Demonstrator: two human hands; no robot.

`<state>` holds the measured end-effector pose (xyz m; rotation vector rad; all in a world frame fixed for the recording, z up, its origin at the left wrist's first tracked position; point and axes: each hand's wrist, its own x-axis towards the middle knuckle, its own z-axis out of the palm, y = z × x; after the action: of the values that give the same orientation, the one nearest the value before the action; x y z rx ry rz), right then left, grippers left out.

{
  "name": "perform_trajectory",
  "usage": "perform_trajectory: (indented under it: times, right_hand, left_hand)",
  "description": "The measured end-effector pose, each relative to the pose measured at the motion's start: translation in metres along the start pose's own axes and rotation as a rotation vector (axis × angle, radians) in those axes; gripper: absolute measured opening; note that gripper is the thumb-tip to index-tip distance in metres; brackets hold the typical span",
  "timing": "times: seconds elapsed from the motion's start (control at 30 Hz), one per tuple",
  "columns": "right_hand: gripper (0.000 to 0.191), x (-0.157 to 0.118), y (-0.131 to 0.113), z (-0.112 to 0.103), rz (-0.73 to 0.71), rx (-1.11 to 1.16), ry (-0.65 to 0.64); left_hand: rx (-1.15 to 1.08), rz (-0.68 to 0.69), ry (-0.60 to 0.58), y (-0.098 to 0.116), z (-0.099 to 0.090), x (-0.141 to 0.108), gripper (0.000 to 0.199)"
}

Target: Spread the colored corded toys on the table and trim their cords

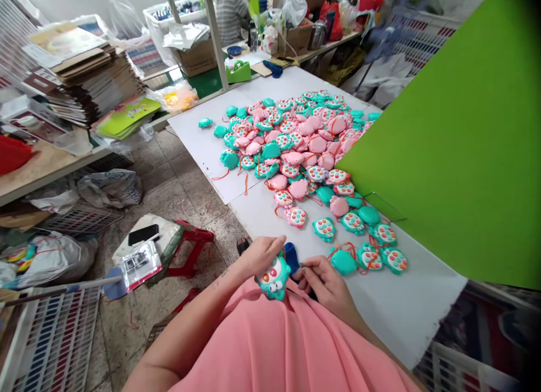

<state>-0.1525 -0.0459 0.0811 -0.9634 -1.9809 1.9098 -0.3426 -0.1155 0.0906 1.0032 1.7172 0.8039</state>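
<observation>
My left hand is closed round a teal toy with a white face and coloured dots, held in front of my body. Just right of it, my right hand has thumb and fingers pinched together; what they grip, if anything, is too small to make out. A dark blue object shows between the two hands. Beyond them, a large pile of pink toys and teal toys, several with orange cords, lies on the white table.
A large green board slants over the table's right side. At the left, a red stool carries a phone. Cardboard stacks stand on a side bench. A person in a striped shirt sits at the back.
</observation>
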Motion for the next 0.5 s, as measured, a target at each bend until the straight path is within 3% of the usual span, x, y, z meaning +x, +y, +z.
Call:
perform_trajectory:
  times: [0.07,0.2,0.37,0.5]
  right_hand:
    - [0.027,0.013,-0.003,0.004,0.162,0.212,0.001]
    - [0.034,0.035,0.003,0.012,0.237,0.344,-0.01]
    - [0.034,0.051,0.012,0.019,0.22,0.263,-0.03]
    - [0.039,0.064,0.014,0.028,0.252,0.121,-0.108]
  left_hand:
    - [-0.073,-0.039,0.09,-0.009,-0.001,0.004,0.062]
    - [-0.182,-0.072,0.184,-0.029,0.007,0.006,0.064]
    - [-0.211,-0.074,0.225,-0.042,0.011,0.002,0.064]
    - [-0.245,-0.042,0.333,-0.055,-0.003,-0.002,0.063]
